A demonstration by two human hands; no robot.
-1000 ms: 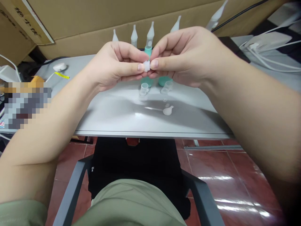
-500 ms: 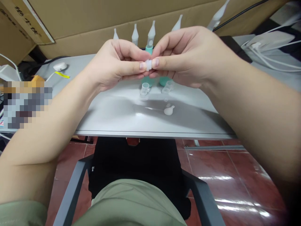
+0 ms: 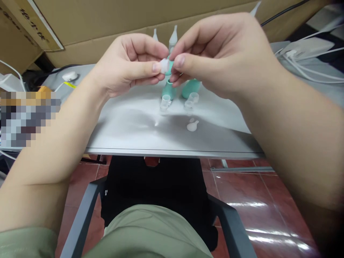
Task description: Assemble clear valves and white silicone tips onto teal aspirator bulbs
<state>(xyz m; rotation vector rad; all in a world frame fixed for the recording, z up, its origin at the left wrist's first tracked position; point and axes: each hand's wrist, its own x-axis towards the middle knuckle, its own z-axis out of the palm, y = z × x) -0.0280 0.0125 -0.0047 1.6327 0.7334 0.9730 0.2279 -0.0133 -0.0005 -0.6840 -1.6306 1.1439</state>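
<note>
My left hand (image 3: 129, 64) and my right hand (image 3: 217, 53) meet above the grey table (image 3: 129, 125), both pinching one small white plastic piece (image 3: 164, 65) between thumbs and forefingers. Just below the fingers stand two teal bottles (image 3: 168, 89), partly hidden by my right hand. Two small clear caps (image 3: 165, 101) sit in front of them, and a white nozzle tip (image 3: 192, 125) lies nearer the table's front edge.
White pointed nozzles (image 3: 173, 36) stand in a row at the back against a cardboard box (image 3: 94, 25). White cables (image 3: 303, 61) lie at the right, a white plug (image 3: 69, 76) at the left. Below are my lap and a grey chair frame (image 3: 80, 218).
Both hands have risen a little and come closer to the camera, still pinching the white piece together. The things on the table have not moved.
</note>
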